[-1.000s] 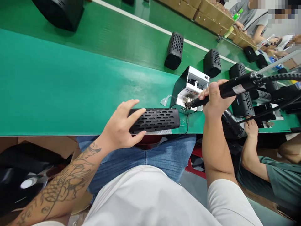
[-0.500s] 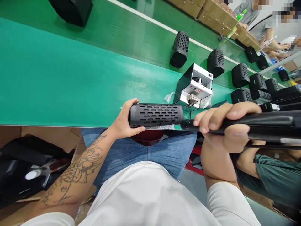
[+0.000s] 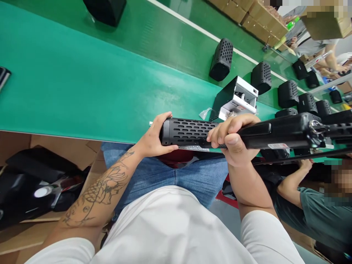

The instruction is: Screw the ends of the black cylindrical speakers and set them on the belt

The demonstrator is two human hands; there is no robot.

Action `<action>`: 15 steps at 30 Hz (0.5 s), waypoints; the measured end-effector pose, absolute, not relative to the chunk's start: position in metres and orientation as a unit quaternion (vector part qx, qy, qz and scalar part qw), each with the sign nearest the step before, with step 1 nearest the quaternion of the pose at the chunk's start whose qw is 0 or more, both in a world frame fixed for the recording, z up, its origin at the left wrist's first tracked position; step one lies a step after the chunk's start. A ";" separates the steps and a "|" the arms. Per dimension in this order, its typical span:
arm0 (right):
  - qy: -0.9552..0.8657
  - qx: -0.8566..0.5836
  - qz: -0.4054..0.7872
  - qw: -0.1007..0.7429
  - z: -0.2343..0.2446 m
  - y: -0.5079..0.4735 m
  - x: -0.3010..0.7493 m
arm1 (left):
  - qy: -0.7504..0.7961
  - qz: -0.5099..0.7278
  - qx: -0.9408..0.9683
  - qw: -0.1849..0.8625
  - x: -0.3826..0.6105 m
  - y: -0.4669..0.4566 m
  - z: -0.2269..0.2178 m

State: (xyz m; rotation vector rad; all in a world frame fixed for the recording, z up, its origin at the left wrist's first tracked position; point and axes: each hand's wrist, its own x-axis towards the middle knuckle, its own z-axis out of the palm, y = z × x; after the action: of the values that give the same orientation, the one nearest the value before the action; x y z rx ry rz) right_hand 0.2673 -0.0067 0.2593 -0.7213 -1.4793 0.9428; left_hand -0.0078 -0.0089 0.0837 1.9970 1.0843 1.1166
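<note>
A black cylindrical speaker (image 3: 185,132) with slotted grille lies lengthwise at the near edge of the green bench (image 3: 82,91). My left hand (image 3: 155,137) is wrapped round its left end. My right hand (image 3: 233,141) grips a black electric screwdriver (image 3: 277,134) held level, its tip at the speaker's right end. A white and black screw feeder box (image 3: 238,99) stands just behind the speaker.
Several black speakers (image 3: 221,60) stand in a row along the darker conveyor strip at the back right. Cardboard boxes (image 3: 258,18) lie beyond. A co-worker in a green shirt (image 3: 310,212) sits at my right. Dark items in a carton (image 3: 33,183) sit below left.
My right hand brought the screwdriver from the screw feeder down to the speaker's right end. My left hand shifted from resting on top of the speaker to gripping its left end.
</note>
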 end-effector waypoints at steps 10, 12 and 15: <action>-0.677 -0.246 0.443 0.534 0.268 -0.005 0.265 | 0.413 0.408 0.759 0.295 -0.007 -0.011 0.088; -0.679 -0.242 0.455 0.523 0.265 -0.004 0.268 | 0.417 0.405 0.758 0.297 -0.007 -0.011 0.089; -0.668 -0.264 0.479 0.504 0.256 -0.003 0.274 | 0.420 0.404 0.756 0.297 -0.006 -0.011 0.089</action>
State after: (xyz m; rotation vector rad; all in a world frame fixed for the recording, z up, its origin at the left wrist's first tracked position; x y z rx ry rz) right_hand 0.2740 -0.0030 0.2560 -0.6377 -1.6136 1.1551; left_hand -0.0064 -0.0108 0.0885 2.0102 1.1163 1.0741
